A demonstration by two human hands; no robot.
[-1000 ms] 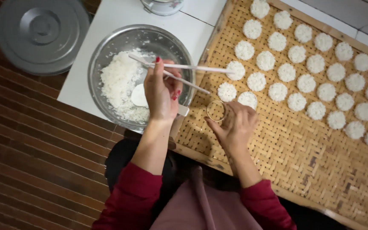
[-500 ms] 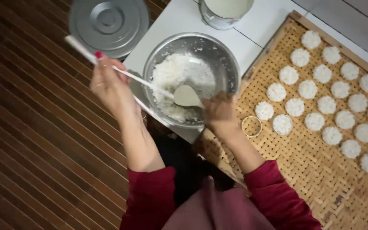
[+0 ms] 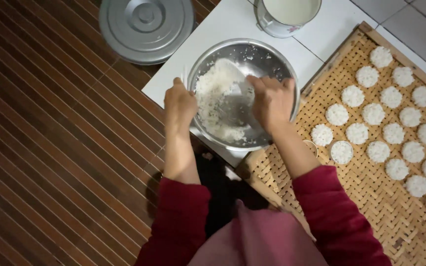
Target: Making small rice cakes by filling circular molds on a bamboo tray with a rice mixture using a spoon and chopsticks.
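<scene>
A steel bowl [image 3: 277, 59] with loose white rice [image 3: 212, 93] stands on a white low table [image 3: 213, 29]. My left hand [image 3: 179, 104] is closed on the bowl's left rim. My right hand [image 3: 272, 101] reaches into the bowl from the right and holds a white rice paddle [image 3: 229, 73], whose blade lies against the rice. To the right, round rice cakes [image 3: 371, 111] lie in rows on a woven bamboo tray [image 3: 371, 207]. A metal ring mould [image 3: 341, 152] filled with rice sits on the tray near my right forearm.
A round grey metal lid [image 3: 146, 27] lies on the dark slatted wooden floor [image 3: 50, 148] at the upper left. A white enamel pot [image 3: 287, 15] stands on the table behind the bowl. The tray's wooden frame [image 3: 331, 54] abuts the table.
My left hand has let go of the long paddle handle and moved to the bowl's rim. My right hand has moved from the bowl's edge into the bowl and now holds the paddle.
</scene>
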